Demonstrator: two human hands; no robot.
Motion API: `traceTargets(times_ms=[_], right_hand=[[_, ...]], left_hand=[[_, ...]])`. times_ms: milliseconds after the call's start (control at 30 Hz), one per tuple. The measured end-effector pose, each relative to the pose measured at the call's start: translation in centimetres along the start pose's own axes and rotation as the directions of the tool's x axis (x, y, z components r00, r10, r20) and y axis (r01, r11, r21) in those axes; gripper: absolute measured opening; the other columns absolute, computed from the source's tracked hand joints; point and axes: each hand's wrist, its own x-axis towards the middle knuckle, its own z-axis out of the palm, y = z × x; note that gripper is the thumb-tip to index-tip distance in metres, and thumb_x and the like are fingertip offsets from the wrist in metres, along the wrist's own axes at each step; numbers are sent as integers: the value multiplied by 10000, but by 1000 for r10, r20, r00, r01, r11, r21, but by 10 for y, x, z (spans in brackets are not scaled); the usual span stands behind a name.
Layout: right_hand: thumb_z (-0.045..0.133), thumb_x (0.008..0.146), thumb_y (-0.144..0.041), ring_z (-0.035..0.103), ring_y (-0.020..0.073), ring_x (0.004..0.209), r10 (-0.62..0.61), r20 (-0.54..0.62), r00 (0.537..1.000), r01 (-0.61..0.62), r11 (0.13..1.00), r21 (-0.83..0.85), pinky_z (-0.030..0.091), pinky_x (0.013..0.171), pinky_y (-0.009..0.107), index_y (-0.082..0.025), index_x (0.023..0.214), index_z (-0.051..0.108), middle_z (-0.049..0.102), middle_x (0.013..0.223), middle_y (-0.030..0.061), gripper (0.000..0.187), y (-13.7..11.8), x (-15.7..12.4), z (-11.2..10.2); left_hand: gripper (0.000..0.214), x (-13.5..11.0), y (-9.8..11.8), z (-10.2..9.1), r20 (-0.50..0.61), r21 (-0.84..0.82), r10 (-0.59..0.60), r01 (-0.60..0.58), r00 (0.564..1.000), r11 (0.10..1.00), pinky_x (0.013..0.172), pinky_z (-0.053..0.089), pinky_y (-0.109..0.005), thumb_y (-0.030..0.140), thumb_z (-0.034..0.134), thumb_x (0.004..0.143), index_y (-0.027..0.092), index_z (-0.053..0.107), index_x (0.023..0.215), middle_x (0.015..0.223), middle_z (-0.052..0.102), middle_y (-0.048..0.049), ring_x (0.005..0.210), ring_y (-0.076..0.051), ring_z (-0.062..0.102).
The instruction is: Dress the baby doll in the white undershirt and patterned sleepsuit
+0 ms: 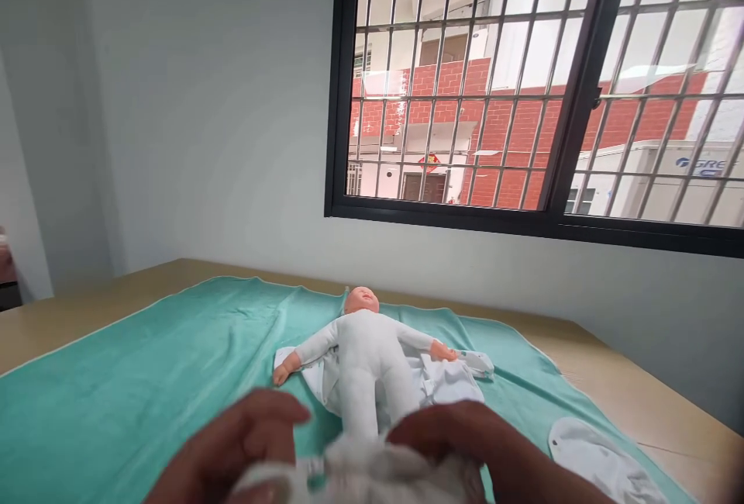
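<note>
Cloth (377, 469), white and blurred with a green mark on it, is bunched low in my head view, between the two hands and in front of the doll (367, 341). From my end, the right hand (465, 442) looks to be grasping it, fingers curled over its right side. The left hand (249, 438) is bent at its left side, with the index finger raised apart from the thumb; I cannot tell whether it grips. The bottom edge cuts off part of both.

I have the doll lying on its back, head toward the wall (221, 116), arms spread, legs toward me. A white garment (456, 386) lies spread beneath it on the green blanket (145, 364), which covers much of the table (628, 399). At my lower right, a white fabric piece (604, 459) with a dark dot lies near the blanket's edge. Above is a barred window (535, 93).
</note>
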Motion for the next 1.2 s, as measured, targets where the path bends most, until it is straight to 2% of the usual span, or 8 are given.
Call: traceTargets(times_ms=[167,433,500,633,767,900,1067,1200], right_hand=[[509,858,-668,600,196,905,-242,-56,969,240,970,-28,470,785,299,-238,1147,639,675,1053,59,534,-28,59,-11],[491,955,-437,591,138,815,-315,-66,947,280,908,-311,426,750,276,-243,955,671,676,906,-7,264,-75,94,-31],[574,905,-450,581,137,797,-295,3,956,277,894,-352,422,726,271,-240,922,666,665,892,-13,230,-87,97,-34],[545,908,-508,550,136,749,-357,-153,921,277,880,-386,404,683,272,-210,846,632,633,835,1,317,-101,99,-37],[610,878,-456,546,145,734,-339,-13,941,302,855,-422,400,708,295,-211,748,615,606,715,-17,278,-102,98,-30],[644,863,-345,590,161,982,-320,-147,936,319,947,-30,451,850,301,-201,725,607,625,1117,31,203,-99,99,-14],[754,747,-414,630,214,1007,-165,103,981,111,911,397,490,874,331,-229,934,706,678,1067,21,268,-99,105,21],[699,795,-451,635,212,951,-41,-126,991,103,838,536,489,844,328,-227,1007,704,697,981,14,308,-102,111,37]], left_hand=[[535,-6,55,-15,-273,107,179,-155,945,982,571,528,-221,402,845,605,287,611,1072,817,671,4,767,-189,656],[299,-5,92,-30,-277,620,642,-377,715,688,772,530,-199,368,735,772,312,616,1041,951,666,36,889,-137,617],[257,-7,96,-31,-250,670,690,-393,680,630,771,518,-202,357,706,803,300,617,1037,958,653,35,885,-129,604],[281,-8,107,-28,-270,709,710,-365,650,604,762,515,-243,378,702,798,270,620,1044,953,646,20,846,-139,601],[266,-7,112,-17,-294,713,736,-373,609,593,723,511,-246,370,697,795,276,631,1035,956,640,17,834,-148,601],[144,-5,107,1,-327,704,781,-414,532,577,623,466,-216,310,664,817,285,640,957,853,628,39,740,-121,575],[153,10,105,13,-205,584,632,-425,747,692,628,494,-221,330,666,797,272,671,938,932,689,25,811,-147,638],[421,16,89,15,-259,163,330,-296,908,941,887,518,-308,428,682,784,297,615,1179,1221,663,-9,1126,-227,611]])
